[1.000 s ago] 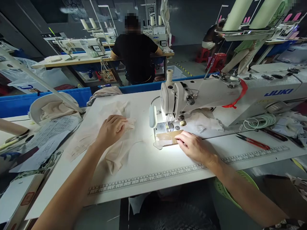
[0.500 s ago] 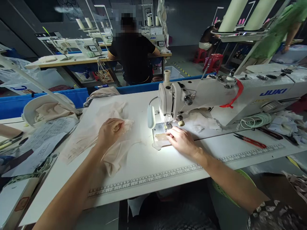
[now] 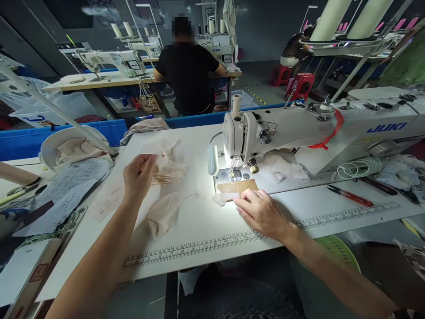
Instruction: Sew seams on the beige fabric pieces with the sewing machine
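Observation:
My left hand (image 3: 140, 175) is raised over the left part of the white table, fingers pinched together; what they hold, if anything, I cannot make out. Beside it lies a stack of thin beige fabric pieces (image 3: 171, 172), and a separate beige piece (image 3: 162, 215) rests nearer the front. My right hand (image 3: 260, 210) lies in front of the sewing machine (image 3: 282, 128), its fingertips at the edge of a brown taped plate (image 3: 237, 187) below the needle area. The fingers are bent and partly spread, with no fabric visible in them.
Red-handled snips (image 3: 350, 195) and a coil of pale cord (image 3: 360, 167) lie right of the machine. Printed papers (image 3: 69, 184) and a white bowl-shaped holder with cloth (image 3: 75, 148) are at the left. A person in black (image 3: 186, 75) sits beyond the blue cloth edge.
My left hand has moved left and up from the fabric stack. My right hand has drawn back toward the front, uncovering more of the brown plate. The camera view has shifted slightly.

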`<state>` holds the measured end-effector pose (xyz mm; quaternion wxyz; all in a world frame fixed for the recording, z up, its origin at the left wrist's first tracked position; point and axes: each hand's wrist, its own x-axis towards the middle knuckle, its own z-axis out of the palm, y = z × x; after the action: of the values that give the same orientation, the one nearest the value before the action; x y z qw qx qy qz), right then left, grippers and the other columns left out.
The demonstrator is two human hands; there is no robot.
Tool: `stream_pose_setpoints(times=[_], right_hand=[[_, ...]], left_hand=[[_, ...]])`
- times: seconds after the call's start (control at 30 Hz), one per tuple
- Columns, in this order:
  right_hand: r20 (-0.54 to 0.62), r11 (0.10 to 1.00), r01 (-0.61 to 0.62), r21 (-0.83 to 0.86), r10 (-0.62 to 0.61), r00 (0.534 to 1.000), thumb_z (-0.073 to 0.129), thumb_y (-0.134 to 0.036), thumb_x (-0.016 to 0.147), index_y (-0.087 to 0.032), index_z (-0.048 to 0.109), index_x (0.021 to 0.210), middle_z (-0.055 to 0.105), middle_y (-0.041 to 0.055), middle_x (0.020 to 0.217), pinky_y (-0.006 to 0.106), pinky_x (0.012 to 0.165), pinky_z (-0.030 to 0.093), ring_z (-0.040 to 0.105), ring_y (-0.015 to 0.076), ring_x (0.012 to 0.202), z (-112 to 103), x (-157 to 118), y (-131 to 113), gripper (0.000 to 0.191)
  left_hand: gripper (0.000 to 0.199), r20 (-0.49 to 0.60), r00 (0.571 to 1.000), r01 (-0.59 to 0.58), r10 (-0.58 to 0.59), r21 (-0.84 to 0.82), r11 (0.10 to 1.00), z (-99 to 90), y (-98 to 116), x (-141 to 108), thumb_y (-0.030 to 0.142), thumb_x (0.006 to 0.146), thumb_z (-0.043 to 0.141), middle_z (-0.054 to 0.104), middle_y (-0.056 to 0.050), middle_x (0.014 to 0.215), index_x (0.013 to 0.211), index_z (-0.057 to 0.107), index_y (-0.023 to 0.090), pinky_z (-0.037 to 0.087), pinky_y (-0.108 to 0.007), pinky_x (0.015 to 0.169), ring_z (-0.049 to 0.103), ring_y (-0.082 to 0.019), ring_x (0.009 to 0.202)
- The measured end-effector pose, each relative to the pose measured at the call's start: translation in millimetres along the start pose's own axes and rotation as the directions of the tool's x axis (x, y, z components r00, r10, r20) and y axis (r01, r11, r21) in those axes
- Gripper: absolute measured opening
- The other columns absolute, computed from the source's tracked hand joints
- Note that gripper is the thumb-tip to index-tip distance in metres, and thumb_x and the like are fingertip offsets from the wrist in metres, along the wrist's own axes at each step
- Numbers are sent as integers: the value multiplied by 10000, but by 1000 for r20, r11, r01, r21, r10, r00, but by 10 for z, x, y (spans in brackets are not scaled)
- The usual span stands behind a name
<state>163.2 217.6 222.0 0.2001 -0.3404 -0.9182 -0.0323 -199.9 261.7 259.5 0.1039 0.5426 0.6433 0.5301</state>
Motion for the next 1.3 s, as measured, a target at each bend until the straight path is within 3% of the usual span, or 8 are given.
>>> stream_pose_setpoints(times=[0.13,0.23,0.33,0.4,0.5,0.7,1.0,1.3], right_hand=[[29,998,4,-57,-3,1000,386,-309,1045,-179,676,1200,624,72,920,342,712,346,496,187,775,8,27,-20,354],[51,998,-18,-65,21,998,382,-328,1047,-182,671,1201,627,74,939,346,717,335,491,189,777,-5,48,-14,358],[73,997,-20,-73,25,997,393,-329,1042,-173,665,1187,617,72,935,354,717,328,484,194,779,-17,81,1,345],[90,997,-17,-79,24,996,412,-326,1033,-173,667,1164,616,72,925,356,708,320,476,197,770,-24,115,13,325],[112,994,0,-106,12,994,435,-321,1021,-184,675,1111,623,73,919,358,700,315,462,198,756,-35,186,40,291],[85,987,57,-147,-44,995,404,-269,1029,-160,669,1030,623,84,911,362,727,365,490,205,782,21,324,81,286],[-22,990,61,-125,-64,998,413,-236,1002,-162,675,989,615,82,900,367,752,380,490,211,799,109,283,105,272],[-23,993,64,-99,-66,998,427,-216,979,-148,687,1085,624,89,898,385,778,398,506,222,798,111,300,117,288]], left_hand=[[177,-191,980,-85,56,-148,985,-127,140,49,327,845,591,629,20,727,896,563,160,513,-283,818,583,-133,729],[138,-261,957,-155,127,-88,984,-309,359,-51,314,839,591,568,44,634,863,549,184,464,-234,606,525,-111,571],[215,213,971,-125,105,82,989,-357,528,-342,414,848,609,578,44,589,914,656,215,356,-223,491,495,-121,518],[304,559,829,-117,13,150,982,-247,540,-559,517,866,573,624,29,608,906,687,239,373,-242,509,520,-139,524],[395,717,687,-65,-120,224,972,5,411,-708,585,889,477,627,14,595,841,675,247,381,-270,525,530,-166,519],[385,615,785,-157,-70,307,939,198,394,-460,549,828,485,713,-25,711,794,698,230,405,-300,597,605,-210,628],[263,782,622,42,-37,14,999,1056,841,-551,491,768,571,695,-19,693,731,569,231,493,-327,649,650,-212,685],[201,733,674,-3,-90,124,992,1179,628,-518,417,746,543,668,-4,721,730,599,225,459,-345,663,620,-209,710]])
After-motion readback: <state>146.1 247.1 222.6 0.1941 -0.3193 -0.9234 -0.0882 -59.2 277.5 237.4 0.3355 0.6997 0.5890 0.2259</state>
